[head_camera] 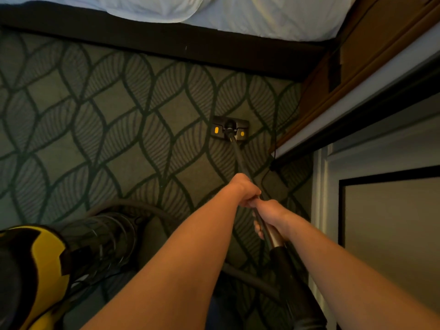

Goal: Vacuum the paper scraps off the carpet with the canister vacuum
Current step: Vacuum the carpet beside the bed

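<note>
**Both hands clamped on the vacuum wand**

The left hand [244, 188] closes its grip round the black wand [238, 158], fingers curled tight. The right hand [270, 215] grips the wand just behind it, touching it, with only its fingertips showing under the tube. The floor head [229, 129] lies flat on the leaf-patterned carpet [95, 120], far right, short of the bed [238, 17]. The yellow-and-black canister vacuum [35, 270] stands near left, cut off by the frame edge. Its hose [250, 279] passes behind the forearms. Dim light blurs fine detail on the carpet.

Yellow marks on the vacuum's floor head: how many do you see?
2: one yellow mark left of the wand joint, the other right of it, both atop the floor head. None seems hidden.
</note>
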A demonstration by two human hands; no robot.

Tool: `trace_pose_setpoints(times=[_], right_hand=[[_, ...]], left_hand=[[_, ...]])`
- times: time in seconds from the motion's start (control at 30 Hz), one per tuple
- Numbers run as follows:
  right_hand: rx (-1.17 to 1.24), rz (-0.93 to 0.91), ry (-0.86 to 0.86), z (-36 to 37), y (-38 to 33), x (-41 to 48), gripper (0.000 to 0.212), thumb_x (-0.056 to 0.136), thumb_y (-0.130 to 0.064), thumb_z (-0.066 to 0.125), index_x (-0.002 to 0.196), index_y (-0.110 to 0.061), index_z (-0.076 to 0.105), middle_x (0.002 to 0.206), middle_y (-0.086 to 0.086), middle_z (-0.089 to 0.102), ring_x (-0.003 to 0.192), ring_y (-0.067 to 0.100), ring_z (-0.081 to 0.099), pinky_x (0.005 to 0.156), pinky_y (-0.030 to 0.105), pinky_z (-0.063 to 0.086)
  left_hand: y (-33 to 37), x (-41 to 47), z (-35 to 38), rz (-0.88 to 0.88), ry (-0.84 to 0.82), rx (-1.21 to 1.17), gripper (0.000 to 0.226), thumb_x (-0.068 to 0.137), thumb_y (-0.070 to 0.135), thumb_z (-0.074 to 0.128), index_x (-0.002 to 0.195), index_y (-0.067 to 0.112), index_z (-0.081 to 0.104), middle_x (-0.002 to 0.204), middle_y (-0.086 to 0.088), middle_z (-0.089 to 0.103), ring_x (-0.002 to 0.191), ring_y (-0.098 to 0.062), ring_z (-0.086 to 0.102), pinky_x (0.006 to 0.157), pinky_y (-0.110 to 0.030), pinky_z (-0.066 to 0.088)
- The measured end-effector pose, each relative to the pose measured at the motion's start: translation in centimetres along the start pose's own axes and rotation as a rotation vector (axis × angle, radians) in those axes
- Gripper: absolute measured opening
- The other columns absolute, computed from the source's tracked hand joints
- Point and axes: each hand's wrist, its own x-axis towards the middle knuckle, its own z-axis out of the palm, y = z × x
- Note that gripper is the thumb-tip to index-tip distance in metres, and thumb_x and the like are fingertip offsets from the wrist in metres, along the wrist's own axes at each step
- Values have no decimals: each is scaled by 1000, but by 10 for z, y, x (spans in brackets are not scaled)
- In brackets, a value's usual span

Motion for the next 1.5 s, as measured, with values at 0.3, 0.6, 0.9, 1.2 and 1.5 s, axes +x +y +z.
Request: trace_pose_setpoints(times=[0.3, 0.6, 0.9, 1.2, 1.5], right_hand=[[-9, 29, -1, 65, 78, -31, 37, 99, -39, 48, 109, -5, 56, 59, 11, 57, 45, 21, 55, 46, 29, 48], [94, 132, -101, 141, 137, -80, 34, 98, -44, 50, 100, -10, 55, 54, 6, 53, 39, 15, 50, 42, 23, 46], [99, 181, -144, 213, 200, -105, 36, 98, -42, 51, 95, -6, 53, 56, 7, 52, 39, 16, 50, 40, 24, 46], [-2, 183, -143, 252, 241, -133, 40, 99, -44, 49, 98, -5, 56, 60, 8, 55, 46, 17, 53, 46, 27, 49], [-37, 196, -184, 273, 252, -150, 40, 99, -44, 50, 106, -5, 55, 63, 10, 55, 44, 18, 54, 43, 24, 48]], left_hand=[[-94, -50, -1, -6, -48, 6, 25, 89, 11, 69, 72, 16, 52, 80, -10, 63, 87, -26, 67, 84, -39, 58], [-185, -98, -22, 5, -53, 154, 12, 83, 17, 71, 86, 10, 62, 86, -11, 66, 88, -25, 69, 85, -37, 59], [-277, -137, -33, -34, -88, 158, 21, 83, 16, 72, 99, 5, 64, 98, -17, 70, 89, -29, 71, 80, -40, 61], [-336, -174, -38, -77, -99, 139, 30, 84, 16, 72, 110, 3, 63, 106, -17, 69, 94, -29, 71, 81, -39, 61], [-358, -205, -50, -151, -139, 67, 25, 86, 11, 67, 108, 0, 62, 105, -22, 70, 91, -31, 72, 77, -38, 62]])
